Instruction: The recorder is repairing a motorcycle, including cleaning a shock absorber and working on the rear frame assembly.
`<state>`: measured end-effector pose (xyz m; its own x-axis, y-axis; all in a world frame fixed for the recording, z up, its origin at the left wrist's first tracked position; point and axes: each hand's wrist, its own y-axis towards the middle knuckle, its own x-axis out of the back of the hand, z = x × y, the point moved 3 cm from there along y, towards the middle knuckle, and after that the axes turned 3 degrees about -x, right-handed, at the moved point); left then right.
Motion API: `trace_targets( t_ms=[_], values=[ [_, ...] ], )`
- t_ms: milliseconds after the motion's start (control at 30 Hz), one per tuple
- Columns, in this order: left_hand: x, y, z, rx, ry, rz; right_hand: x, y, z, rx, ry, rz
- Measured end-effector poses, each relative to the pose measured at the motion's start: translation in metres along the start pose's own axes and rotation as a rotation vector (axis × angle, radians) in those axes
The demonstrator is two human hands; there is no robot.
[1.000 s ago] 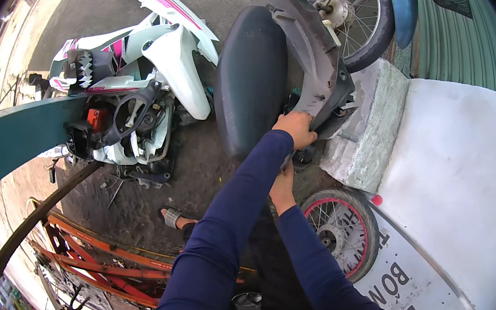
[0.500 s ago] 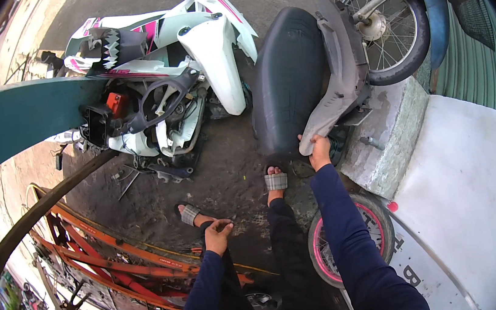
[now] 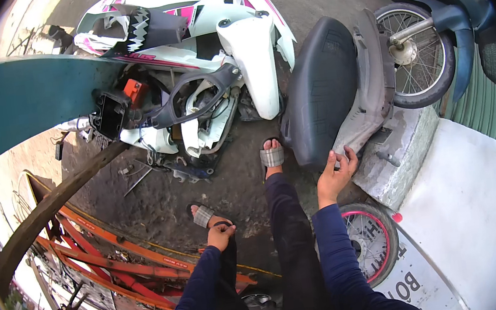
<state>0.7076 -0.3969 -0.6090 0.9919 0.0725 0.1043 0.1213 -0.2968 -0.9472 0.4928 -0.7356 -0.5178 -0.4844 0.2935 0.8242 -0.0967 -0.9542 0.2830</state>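
Bright daylight, washed-out pavement [image 3: 32, 164], shaded ground [image 3: 239, 183], bent edges, black rim

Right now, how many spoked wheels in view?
2: a silver-rimmed wheel on the blue motorbike, upper right; a pink-rimmed wheel, partly behind the right sleeve. Others may be hidden.

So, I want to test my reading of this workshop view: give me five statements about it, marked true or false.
The right hand is at the lower end of the grey motorcycle fairing panel. True.
The left hand is gloved. False: it is bare.
The black motorcycle seat lies left of the panel. True.
The pale concrete block is at upper left. False: it is on the right.
The orange metal frame is at lower left. True.
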Motion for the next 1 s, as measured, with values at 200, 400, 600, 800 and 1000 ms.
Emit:
trace_targets(
  t_ms=[200, 400, 600, 800, 1000],
  values=[
    [-0.026, 0.097, -0.094, -0.109, -0.276, -0.068, -0.222, 0.047, 0.027, -0.400, 0.359, 0.583],
    [-0.050, 0.257, -0.257, -0.396, -0.429, -0.295, -0.352, 0.098, -0.007, -0.638, 0.479, 0.708],
    [-0.047, 0.257, -0.326, -0.547, -0.363, -0.423, -0.326, 0.117, 0.016, -0.731, 0.756, 0.674],
    [-0.042, 0.219, -0.304, -0.470, -0.538, -0.363, -0.291, 0.176, 0.037, -0.720, 1.112, 0.625],
    [-0.053, 0.266, -0.262, -0.227, -0.425, -0.547, -0.319, 0.291, 0.011, -0.661, 1.180, 0.603]
  ],
)
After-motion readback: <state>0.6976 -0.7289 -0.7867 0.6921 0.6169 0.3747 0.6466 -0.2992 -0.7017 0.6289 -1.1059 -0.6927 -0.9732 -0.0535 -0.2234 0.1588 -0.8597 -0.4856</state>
